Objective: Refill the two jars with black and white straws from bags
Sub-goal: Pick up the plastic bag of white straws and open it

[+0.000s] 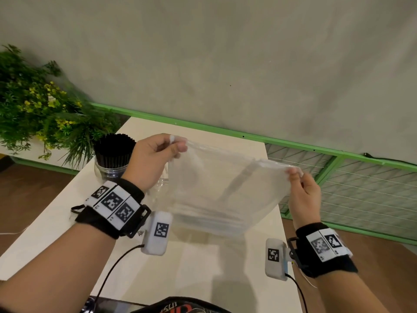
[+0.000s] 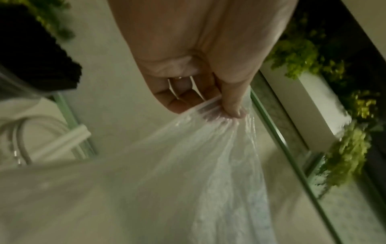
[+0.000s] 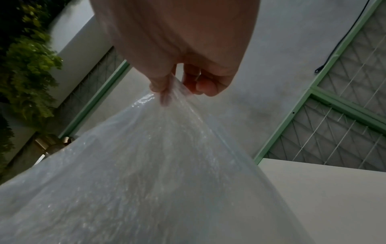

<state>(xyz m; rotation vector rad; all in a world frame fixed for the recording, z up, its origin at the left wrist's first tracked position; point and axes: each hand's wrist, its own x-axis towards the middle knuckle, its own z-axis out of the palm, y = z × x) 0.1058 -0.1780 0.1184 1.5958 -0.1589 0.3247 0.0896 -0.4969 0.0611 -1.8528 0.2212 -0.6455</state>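
- Clear plastic bag (image 1: 216, 188) hangs above the white table (image 1: 56, 222), stretched by its top edge between both hands; I judge this spread keeps the mouth reachable and lets the contents settle.
- White straws (image 1: 209, 219) lie bunched along its sagging bottom (faint through the film, count unreadable).
- Left hand (image 1: 153, 159) pinches one top corner between thumb and fingers; the left wrist view shows the film fanning out from that pinch.
- Right hand (image 1: 303, 193) pinches the opposite corner likewise.
- Behind the left hand stands a glass jar (image 1: 108, 170) already packed with black straws (image 1: 114, 147).
- Green plant (image 1: 38, 105) sits at far left.
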